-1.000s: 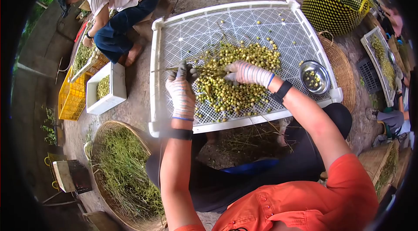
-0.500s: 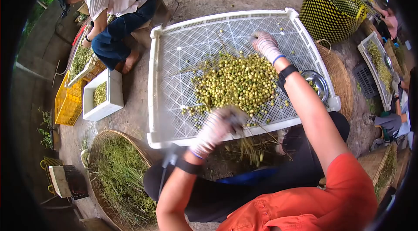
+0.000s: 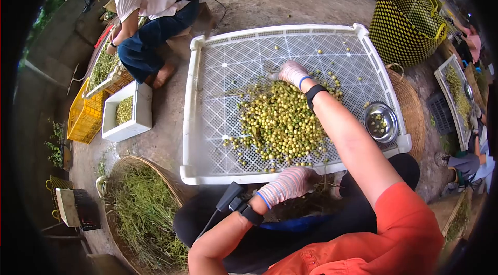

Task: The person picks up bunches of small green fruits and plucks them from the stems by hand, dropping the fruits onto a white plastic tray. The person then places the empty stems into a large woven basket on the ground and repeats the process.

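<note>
A heap of small round yellow-green fruits [image 3: 285,124] with thin stems among them lies on a white mesh tray [image 3: 218,104]. My right hand [image 3: 294,73], in a striped glove, is at the heap's far edge. Its fingers are drawn together beside some thin dry stems [image 3: 244,91]; what they hold is hidden. My left hand [image 3: 290,184], gloved alike, is low at the tray's near rim, above my lap. Its fingers are bent together and partly hidden, with thin stalks near the fingertips. A metal bowl [image 3: 381,122] holding a few fruits sits in the tray's right corner.
To the left stands a large basket of green stems [image 3: 145,212]. Beyond it are a white box of fruits [image 3: 127,111], a yellow crate [image 3: 83,119] and a seated person [image 3: 150,10]. A black-yellow woven bag [image 3: 404,23] and a flat wicker basket [image 3: 410,104] are right.
My right hand has moved left and nearer to the heap's far edge. My left hand has shifted down and right, off the tray's near side. The view has shifted slightly, showing more of the bowl.
</note>
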Motion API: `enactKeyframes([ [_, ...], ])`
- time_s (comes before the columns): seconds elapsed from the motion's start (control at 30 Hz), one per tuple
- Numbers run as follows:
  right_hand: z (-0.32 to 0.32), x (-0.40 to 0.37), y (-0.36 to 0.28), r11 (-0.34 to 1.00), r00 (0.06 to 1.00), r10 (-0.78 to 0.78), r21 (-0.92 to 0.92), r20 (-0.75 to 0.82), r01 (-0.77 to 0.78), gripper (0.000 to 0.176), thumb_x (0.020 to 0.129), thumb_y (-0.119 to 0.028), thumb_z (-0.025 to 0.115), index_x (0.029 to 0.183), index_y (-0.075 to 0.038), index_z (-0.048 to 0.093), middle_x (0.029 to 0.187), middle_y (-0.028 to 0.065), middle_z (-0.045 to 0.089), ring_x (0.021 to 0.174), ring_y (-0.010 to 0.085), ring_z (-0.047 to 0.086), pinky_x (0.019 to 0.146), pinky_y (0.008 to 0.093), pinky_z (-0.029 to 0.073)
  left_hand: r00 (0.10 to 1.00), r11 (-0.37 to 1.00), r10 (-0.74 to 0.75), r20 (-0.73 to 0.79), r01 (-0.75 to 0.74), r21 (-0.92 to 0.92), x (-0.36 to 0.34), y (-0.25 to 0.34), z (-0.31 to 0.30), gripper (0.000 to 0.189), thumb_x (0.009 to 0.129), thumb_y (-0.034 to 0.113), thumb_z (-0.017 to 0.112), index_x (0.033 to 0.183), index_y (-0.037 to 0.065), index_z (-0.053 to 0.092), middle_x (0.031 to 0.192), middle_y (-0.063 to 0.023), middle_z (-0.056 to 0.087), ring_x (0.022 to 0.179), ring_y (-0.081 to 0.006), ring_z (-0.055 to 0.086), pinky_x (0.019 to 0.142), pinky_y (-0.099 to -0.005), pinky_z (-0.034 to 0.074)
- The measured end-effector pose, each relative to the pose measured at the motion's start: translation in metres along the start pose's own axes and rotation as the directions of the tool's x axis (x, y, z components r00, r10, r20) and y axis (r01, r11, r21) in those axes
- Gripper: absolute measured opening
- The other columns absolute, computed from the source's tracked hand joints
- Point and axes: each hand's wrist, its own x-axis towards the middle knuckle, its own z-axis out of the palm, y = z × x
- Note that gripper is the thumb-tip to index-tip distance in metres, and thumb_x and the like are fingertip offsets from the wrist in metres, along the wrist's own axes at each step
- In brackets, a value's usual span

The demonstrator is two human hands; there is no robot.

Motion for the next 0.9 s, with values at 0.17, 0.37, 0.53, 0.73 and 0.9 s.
enactKeyframes([
  [0.17,0.003,0.006,0.036,0.640,0.920,-0.363,0.679,-0.146,0.360,0.039,0.072,-0.036,0.069,0.095,-0.005,0.062,0.096,0.0124,0.063,0.080,0.0269,0.059,0.077,0.0385,0.046,0.965,0.992,-0.125,0.231,0.118,0.045,-0.023,0.022,-0.032,0.038,0.079,0.015,0.061,0.117,0.017,0.058,0.062,-0.0057,0.060,0.050,-0.0137,0.056,0.051,-0.0283,0.047],
  [0.37,-0.051,-0.093,0.041,0.359,0.800,-0.554,0.800,-0.232,0.480,0.025,0.082,-0.021,0.062,0.095,-0.001,0.059,0.087,0.0069,0.064,0.074,0.0127,0.060,0.070,0.0267,0.047,0.658,0.998,0.018,-0.752,-0.055,-0.025,-0.019,-0.001,-0.078,0.055,0.073,0.031,0.071,0.118,0.007,0.053,0.094,-0.0162,0.063,0.079,-0.0250,0.063,0.069,-0.0343,0.049],
  [0.53,-0.048,-0.167,0.015,0.607,0.644,-0.637,0.238,-0.424,0.758,0.027,0.083,-0.025,0.059,0.100,-0.004,0.061,0.086,0.0087,0.065,0.076,0.0182,0.062,0.072,0.0312,0.048,0.342,0.755,-0.055,-0.938,-0.601,-0.263,0.011,0.004,-0.127,0.047,0.082,0.018,0.065,0.119,-0.004,0.048,0.102,-0.0105,0.060,0.090,-0.0189,0.056,0.084,-0.0287,0.044],
  [0.73,-0.055,-0.189,0.018,0.877,0.858,-0.426,0.103,-0.287,0.469,0.035,0.076,-0.039,0.065,0.092,-0.008,0.067,0.080,0.0104,0.066,0.072,0.0255,0.062,0.069,0.0341,0.048,0.480,0.703,-0.142,-0.866,-0.567,-0.430,0.023,-0.009,-0.118,0.019,0.085,0.017,0.061,0.101,0.007,0.063,0.077,0.0023,0.062,0.061,-0.0060,0.050,0.054,-0.0201,0.041],
  [0.9,-0.039,-0.186,0.016,0.832,0.835,-0.448,0.193,-0.319,0.520,0.039,0.073,-0.041,0.068,0.094,-0.008,0.067,0.081,0.0130,0.067,0.072,0.0202,0.064,0.068,0.0319,0.048,0.612,0.750,0.080,-0.787,-0.556,-0.357,0.028,-0.003,-0.108,0.037,0.071,0.007,0.073,0.104,0.003,0.058,0.089,-0.0008,0.062,0.078,-0.0111,0.056,0.071,-0.0241,0.045],
])
